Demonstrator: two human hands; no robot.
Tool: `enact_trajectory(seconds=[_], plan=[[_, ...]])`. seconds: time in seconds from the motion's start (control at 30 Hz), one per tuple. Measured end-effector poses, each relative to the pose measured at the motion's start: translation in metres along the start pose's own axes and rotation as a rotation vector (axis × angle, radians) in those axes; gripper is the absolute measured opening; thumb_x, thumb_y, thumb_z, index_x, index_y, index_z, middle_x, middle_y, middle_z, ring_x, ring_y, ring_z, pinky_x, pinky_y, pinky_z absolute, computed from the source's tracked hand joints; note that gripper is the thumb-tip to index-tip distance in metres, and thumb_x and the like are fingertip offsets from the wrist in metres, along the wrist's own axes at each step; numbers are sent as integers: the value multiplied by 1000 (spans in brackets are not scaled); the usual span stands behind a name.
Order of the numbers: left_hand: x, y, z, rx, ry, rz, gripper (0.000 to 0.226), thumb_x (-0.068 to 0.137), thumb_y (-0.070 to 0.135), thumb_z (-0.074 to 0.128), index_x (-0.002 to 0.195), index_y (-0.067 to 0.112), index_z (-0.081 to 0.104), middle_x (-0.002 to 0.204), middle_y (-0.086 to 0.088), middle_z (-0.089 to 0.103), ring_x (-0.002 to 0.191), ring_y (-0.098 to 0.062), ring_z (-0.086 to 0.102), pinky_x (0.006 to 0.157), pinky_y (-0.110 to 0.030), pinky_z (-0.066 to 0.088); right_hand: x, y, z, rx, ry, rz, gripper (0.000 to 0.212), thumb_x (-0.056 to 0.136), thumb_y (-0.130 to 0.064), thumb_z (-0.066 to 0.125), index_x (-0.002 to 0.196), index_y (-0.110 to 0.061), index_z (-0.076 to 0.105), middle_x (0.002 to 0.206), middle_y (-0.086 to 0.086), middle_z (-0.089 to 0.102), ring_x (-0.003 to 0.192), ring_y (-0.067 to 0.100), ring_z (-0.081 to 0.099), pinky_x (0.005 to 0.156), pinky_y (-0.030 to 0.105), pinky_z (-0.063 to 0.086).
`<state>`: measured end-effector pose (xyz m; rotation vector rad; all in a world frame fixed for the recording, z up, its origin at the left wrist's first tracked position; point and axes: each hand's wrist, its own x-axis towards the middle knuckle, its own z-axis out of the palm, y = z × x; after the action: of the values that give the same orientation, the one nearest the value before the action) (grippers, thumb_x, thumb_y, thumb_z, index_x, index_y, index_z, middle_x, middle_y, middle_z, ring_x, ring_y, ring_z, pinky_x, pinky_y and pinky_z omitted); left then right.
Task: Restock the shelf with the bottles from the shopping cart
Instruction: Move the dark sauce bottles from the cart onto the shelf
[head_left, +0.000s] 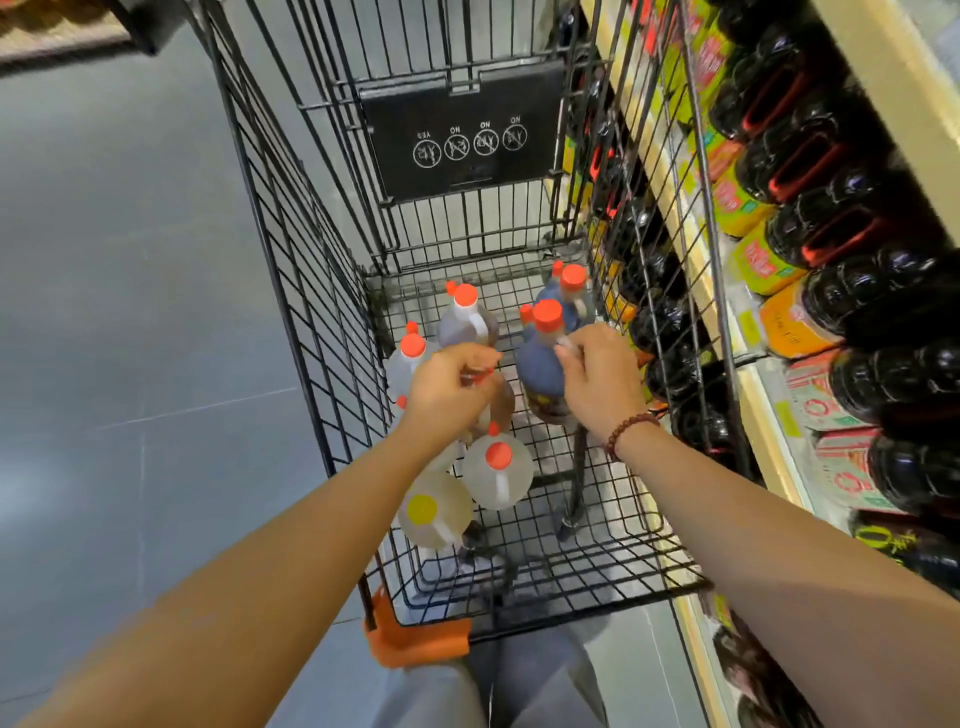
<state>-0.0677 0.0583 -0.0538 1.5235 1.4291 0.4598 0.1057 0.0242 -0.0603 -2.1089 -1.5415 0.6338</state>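
Several jug-like bottles stand in the black wire shopping cart (291, 244). My left hand (449, 387) curls round the top of a brownish red-capped bottle (501, 402), mostly hidden under the hand. My right hand (602, 374) grips the handle of a dark bottle with a red cap (540, 364). Beside them stand a clear red-capped bottle (498, 470), a yellow-capped bottle (434, 512), a clear bottle at the left (408, 364), a brown one behind (467, 319) and a dark one at the far right (569, 293).
The shelf (753, 384) runs along the right of the cart, packed with dark bottles (810, 171) carrying red handles and yellow or orange labels. The cart's folded child seat panel (462, 135) is at the far end. Grey floor (130, 312) lies to the left.
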Motion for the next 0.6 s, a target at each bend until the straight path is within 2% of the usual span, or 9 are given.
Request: enact_trajectory(seconds=[0.07,0.17,0.23,0.33,0.4,0.47,0.53,0.6], plan=[[2,10,-1,-30,-18,-7,25,83,5,65,108,7,67,104,-8,69,97,-20,64,90,-30,50,-6,-4,-21,69,20,-67,20,92,-13,48,73,-14,44,82,5,44,82,26,46,72,41,38],[1,36,-7,-126,-89,10,25,82,7,69,106,8,64,97,-7,66,92,-21,63,88,-35,51,-12,-19,-55,140,43,-150,19,93,-12,44,76,-4,47,80,4,41,77,19,39,66,27,27],[-6,62,-13,-219,-155,40,22,81,10,71,102,12,63,93,-2,65,87,-15,62,85,-31,51,-19,-34,-83,138,94,-187,21,93,-14,41,78,-3,49,80,5,41,76,19,39,65,24,22],[-17,101,-23,-302,-276,149,24,85,9,66,108,7,61,93,0,64,79,1,62,76,-14,51,-31,-58,-125,112,205,-227,28,92,-18,38,77,4,49,78,15,46,72,23,39,62,31,24],[-25,127,-29,-361,-307,197,27,85,8,65,111,6,59,94,0,64,78,2,61,73,-10,50,-43,-71,-151,109,286,-235,30,93,-18,39,77,5,50,77,19,48,71,24,39,61,31,24],[-33,154,-32,-381,-363,255,20,85,7,64,105,12,60,89,5,65,76,2,62,68,-10,49,-57,-83,-177,127,378,-233,29,94,-16,41,75,4,49,75,17,46,71,25,41,61,30,25],[-39,180,-35,-375,-443,327,12,86,11,65,95,19,62,83,9,67,72,4,63,70,-15,49,-70,-91,-203,125,466,-210,34,95,-18,42,71,5,48,71,20,45,68,28,42,60,29,24],[-47,206,-35,-352,-529,394,8,81,24,68,89,26,66,82,15,68,75,2,63,79,-27,50,-87,-96,-230,93,572,-186,35,96,-21,43,68,-1,47,67,17,45,65,25,41,59,25,20]])
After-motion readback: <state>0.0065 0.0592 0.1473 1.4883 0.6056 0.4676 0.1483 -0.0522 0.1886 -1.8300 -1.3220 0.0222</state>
